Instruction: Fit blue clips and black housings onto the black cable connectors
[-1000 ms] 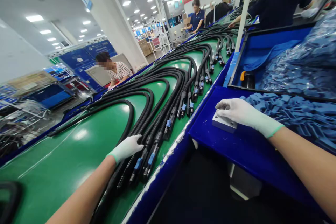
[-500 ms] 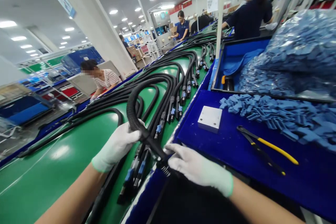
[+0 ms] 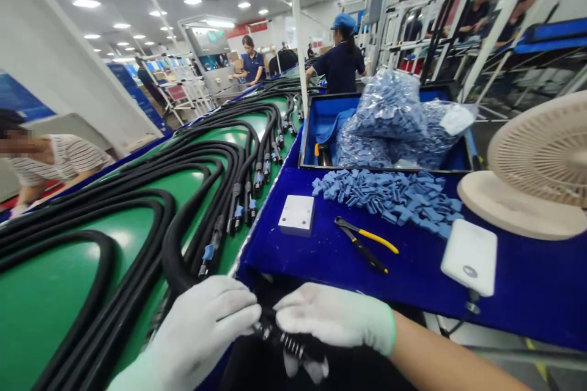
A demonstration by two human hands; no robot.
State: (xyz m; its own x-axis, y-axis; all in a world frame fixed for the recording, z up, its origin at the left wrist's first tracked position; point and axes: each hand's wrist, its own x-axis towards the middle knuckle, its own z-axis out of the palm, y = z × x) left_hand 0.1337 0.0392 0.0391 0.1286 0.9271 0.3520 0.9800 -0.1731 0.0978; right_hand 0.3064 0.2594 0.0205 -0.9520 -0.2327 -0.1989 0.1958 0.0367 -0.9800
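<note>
Gloved in white, my left hand [image 3: 206, 324] is closed around a black hose [image 3: 177, 250] near its end, low in the view. My right hand [image 3: 330, 317] curls over the end fitting [image 3: 292, 345] of the same hose, which shows metal rings or spring-like coils. Both hands are close together at the front edge of the bench, and the palms hide most of the fitting. On the blue bench top, a pair of pliers [image 3: 364, 241] with yellow and black handles lies beyond my right hand. A heap of blue clips [image 3: 389, 198] is behind the pliers.
A green conveyor [image 3: 132, 238] with several black hoses runs along the left. On the bench are a white block [image 3: 297, 214], a white power bank [image 3: 470, 256] with a cable, a beige fan [image 3: 545, 159] and a blue bin [image 3: 316, 125] of bagged clips. Co-workers stand beyond.
The view has swung right, bringing the fan and power bank in. My left hand has come closer to my right, and the hose end has moved down to the bench's front edge.
</note>
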